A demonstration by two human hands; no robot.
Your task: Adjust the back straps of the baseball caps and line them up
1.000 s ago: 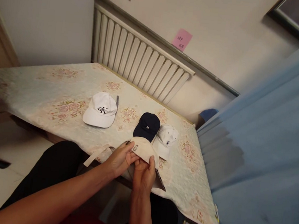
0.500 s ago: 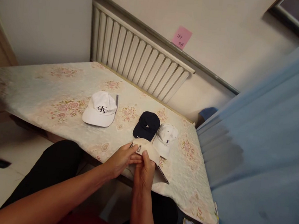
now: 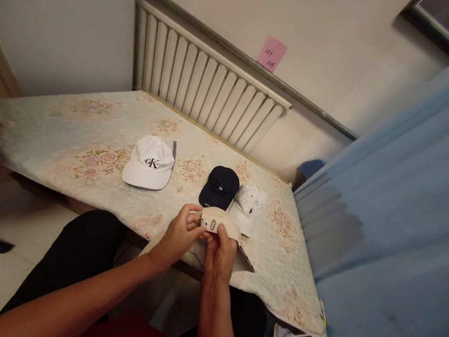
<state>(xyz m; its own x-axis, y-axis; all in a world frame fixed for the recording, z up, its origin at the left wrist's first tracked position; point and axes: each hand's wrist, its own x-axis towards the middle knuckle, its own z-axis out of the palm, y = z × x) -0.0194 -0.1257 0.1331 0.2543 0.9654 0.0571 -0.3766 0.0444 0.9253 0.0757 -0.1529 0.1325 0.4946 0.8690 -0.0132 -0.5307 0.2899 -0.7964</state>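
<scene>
A beige cap point(image 3: 225, 220) is held above the near edge of the table, its back strap and metal buckle point(image 3: 210, 224) facing me. My left hand point(image 3: 178, 234) pinches the strap by the buckle from the left. My right hand point(image 3: 222, 252) grips the cap's back from below, thumb up against the strap. Just behind the beige cap lie a navy cap point(image 3: 220, 186) and a white dotted cap point(image 3: 249, 207). Further left on the table sits a white cap with black letters point(image 3: 149, 161).
The table carries a pale floral cloth point(image 3: 72, 143). A white radiator point(image 3: 200, 87) runs along the wall behind, with a pink note point(image 3: 272, 53) above it. A blue curtain point(image 3: 398, 217) hangs at the right. My dark-clothed lap point(image 3: 81, 250) is below the table edge.
The loose strap end that hung out to the left has been drawn in towards the buckle. Both hands and the beige cap have risen slightly and closed together.
</scene>
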